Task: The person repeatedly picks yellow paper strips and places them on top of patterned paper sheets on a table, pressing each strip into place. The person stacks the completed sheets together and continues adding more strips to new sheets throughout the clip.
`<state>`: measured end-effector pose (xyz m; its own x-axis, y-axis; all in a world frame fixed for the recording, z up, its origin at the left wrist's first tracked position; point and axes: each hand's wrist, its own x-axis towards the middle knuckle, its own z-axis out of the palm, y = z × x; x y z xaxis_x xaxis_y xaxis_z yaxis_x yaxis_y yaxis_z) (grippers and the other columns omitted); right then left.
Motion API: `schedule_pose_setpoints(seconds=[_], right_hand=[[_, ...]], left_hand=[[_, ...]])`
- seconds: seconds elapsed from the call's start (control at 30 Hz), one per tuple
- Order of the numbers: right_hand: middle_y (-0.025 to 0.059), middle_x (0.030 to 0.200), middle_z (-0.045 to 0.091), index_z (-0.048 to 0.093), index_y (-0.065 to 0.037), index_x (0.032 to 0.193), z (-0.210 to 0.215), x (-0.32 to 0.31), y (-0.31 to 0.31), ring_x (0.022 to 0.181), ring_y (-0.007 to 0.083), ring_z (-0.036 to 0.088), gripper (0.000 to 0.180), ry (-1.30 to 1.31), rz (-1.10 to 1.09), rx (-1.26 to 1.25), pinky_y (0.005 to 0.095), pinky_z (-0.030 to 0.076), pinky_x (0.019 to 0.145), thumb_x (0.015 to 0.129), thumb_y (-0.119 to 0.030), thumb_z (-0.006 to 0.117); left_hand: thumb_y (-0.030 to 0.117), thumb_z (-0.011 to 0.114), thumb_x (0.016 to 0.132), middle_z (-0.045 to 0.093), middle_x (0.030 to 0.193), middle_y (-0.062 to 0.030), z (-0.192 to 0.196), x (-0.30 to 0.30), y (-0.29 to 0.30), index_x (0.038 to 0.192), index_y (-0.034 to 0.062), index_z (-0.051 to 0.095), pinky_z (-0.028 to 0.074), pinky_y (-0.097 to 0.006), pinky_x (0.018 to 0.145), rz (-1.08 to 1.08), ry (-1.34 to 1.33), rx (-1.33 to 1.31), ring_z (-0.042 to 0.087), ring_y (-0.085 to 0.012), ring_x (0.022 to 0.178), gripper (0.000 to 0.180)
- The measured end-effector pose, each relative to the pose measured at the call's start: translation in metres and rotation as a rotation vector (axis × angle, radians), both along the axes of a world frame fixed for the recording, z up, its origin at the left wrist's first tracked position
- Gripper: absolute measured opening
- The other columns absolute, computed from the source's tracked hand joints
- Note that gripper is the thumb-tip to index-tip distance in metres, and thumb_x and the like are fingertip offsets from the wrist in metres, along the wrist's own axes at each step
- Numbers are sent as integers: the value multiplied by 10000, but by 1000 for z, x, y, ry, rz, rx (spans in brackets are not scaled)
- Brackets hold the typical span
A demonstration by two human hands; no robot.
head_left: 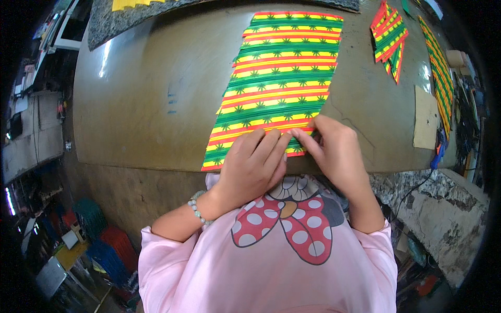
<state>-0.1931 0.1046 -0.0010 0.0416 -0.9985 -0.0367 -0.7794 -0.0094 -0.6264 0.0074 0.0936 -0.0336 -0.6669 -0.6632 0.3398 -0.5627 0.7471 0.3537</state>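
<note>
A slanted band of overlapping patterned strips [284,68], striped red, yellow and green with dark leaf shapes, runs from the far side of the table to its front edge. Across the nearest strips lies my left hand [255,156], its fingers stretched over the surface and its fingertips toward the right. My right hand [331,143] is closed in a pinch at the right edge of the near strips, thumb and forefinger close to the left fingertips. The hands hide part of the front rows.
Brown table [141,94] beneath. A smaller pile of matching strips [389,39] lies at the far right, with a longer patterned piece [438,73] and a tan card [425,117] near the right edge. A dark speckled slab [209,13] borders the far side. Stacked stools [107,250] stand lower left.
</note>
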Motion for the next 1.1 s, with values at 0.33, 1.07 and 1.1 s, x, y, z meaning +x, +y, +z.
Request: schedule_pose_setpoints(seconds=[0.33,1.07,1.1], right_hand=[[115,718,623,620,25,871,-2,-12,4,610,201,601,171,-217,-128,153,324,467,563,910,-118,707],[147,1207,580,620,23,1186,-21,12,32,1077,331,573,409,272,61,-329,421,489,897,783,-43,633],[149,1211,578,624,25,1188,-20,11,31,1076,322,567,408,297,67,-383,412,489,890,793,-79,617]], left_hand=[[209,692,849,585,1162,-35,-2,4,0,1307,108,621,469,-372,857,12,-15,56,518,-231,1062,474],[346,787,783,599,1128,-75,33,36,-20,1237,159,696,377,-485,987,33,-117,94,546,-289,1068,499],[360,786,783,601,1124,-78,34,39,-17,1238,154,695,374,-486,992,-20,-132,91,546,-289,1072,507]])
